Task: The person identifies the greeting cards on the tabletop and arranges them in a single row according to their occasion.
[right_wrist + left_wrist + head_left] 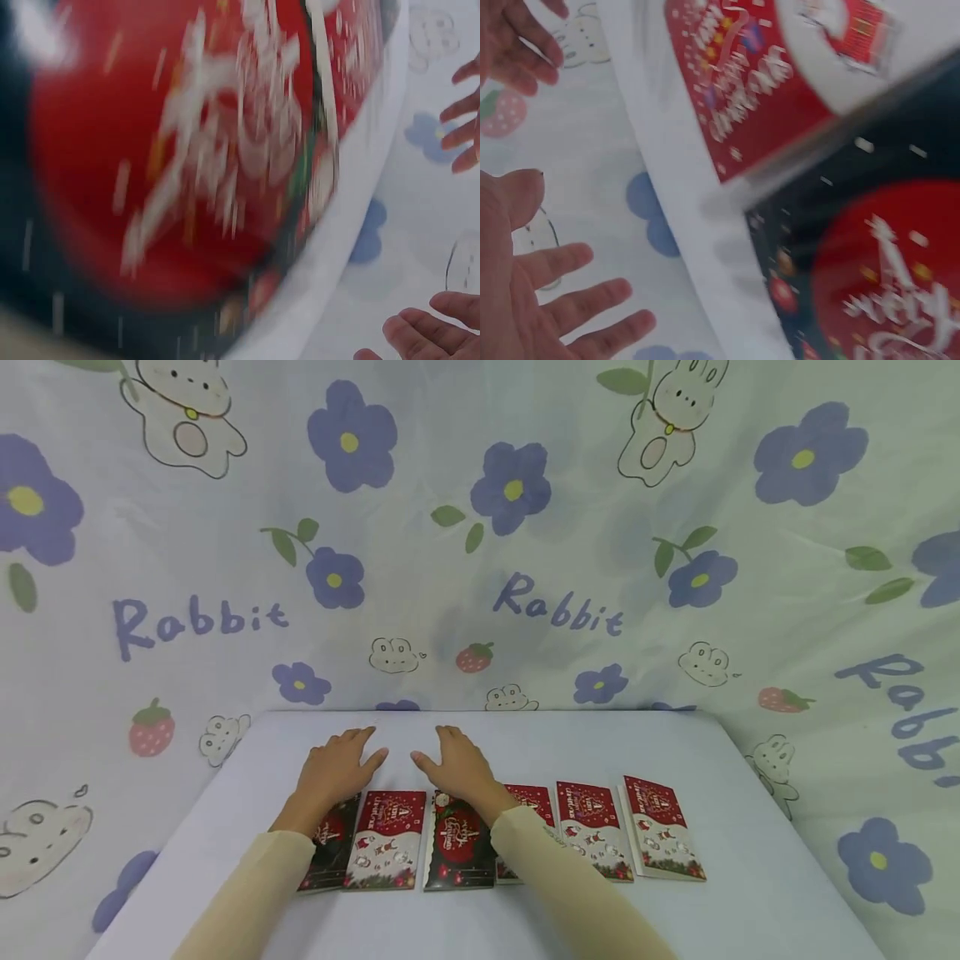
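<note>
My left hand [333, 768] and right hand [459, 768] hover over the white table just beyond a row of Christmas cards, fingers extended and holding nothing. Beneath the left forearm lies a dark card with a red circle [335, 847], partly covered. Beside it is a red-and-white card [385, 843], then another dark card [459, 852]. The right forearm hides much of a red card [534, 797]. Two more red-and-white cards, one [592, 831] and a slightly opened one [663, 827], stretch off to the right. In the left wrist view, the left hand [510, 300] has its fingers spread.
The white tabletop [600, 743] extends behind and in front of the row. A curtain [450, 585] printed with rabbits, purple flowers and strawberries hangs along the back and both sides.
</note>
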Action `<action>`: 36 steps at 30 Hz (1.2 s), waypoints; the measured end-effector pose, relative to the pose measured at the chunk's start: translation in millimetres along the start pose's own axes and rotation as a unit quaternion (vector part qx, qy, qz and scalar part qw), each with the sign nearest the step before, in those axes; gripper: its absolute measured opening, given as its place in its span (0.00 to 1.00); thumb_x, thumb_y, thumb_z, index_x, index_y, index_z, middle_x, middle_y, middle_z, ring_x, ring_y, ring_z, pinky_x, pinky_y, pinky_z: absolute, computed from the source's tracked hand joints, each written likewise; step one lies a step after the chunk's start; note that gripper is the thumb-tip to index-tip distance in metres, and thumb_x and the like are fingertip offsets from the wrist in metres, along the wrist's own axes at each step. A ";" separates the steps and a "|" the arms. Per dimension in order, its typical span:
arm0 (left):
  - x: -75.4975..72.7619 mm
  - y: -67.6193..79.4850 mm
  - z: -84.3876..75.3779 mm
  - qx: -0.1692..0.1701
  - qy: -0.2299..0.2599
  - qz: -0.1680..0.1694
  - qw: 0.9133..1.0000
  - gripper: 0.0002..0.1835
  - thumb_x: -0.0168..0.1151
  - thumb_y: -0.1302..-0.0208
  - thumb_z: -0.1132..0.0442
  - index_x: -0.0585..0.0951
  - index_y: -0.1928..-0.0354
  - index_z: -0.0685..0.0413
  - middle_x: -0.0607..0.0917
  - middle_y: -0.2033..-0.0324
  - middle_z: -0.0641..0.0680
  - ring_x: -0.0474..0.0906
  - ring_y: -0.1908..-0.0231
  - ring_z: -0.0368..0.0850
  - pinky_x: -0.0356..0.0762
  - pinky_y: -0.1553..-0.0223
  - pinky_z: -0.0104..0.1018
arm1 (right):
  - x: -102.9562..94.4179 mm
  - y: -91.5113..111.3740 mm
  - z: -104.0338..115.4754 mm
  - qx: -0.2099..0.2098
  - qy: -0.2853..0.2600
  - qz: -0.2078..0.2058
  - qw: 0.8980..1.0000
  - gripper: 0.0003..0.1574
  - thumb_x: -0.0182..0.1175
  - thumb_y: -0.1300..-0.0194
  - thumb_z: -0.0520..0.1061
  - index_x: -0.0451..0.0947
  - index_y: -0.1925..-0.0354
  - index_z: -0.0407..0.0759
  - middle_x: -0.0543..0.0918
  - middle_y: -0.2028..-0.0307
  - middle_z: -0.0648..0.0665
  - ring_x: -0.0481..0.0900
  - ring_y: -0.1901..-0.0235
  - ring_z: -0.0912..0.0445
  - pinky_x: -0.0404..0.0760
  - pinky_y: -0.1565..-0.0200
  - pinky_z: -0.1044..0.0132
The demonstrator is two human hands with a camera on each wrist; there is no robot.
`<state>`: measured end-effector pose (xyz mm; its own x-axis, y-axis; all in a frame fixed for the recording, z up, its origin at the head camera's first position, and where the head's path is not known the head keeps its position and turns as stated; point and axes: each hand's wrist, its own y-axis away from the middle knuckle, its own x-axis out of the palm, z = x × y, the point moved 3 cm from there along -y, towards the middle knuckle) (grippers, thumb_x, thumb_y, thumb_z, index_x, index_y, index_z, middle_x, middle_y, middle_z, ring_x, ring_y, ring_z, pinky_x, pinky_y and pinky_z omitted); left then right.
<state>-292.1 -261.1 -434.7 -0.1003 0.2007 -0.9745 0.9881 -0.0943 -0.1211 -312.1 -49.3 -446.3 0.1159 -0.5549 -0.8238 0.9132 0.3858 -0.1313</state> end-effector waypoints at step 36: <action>-0.6 64.9 96.4 0.009 0.085 0.051 0.995 0.25 0.70 0.31 0.54 0.83 0.48 0.73 0.82 0.58 0.66 0.78 0.54 0.67 0.77 0.51 0.68 | 92.3 4.7 93.2 -0.059 0.071 0.093 0.991 0.39 0.63 0.27 0.66 0.74 0.28 0.47 0.81 0.37 0.52 0.79 0.39 0.60 0.78 0.39 0.65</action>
<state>-239.1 -361.3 -460.2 0.0226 0.3503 -0.9364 0.9898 -0.1396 -0.0283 -260.7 -167.4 -471.5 0.2143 -0.3607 -0.9077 0.8286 0.5592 -0.0266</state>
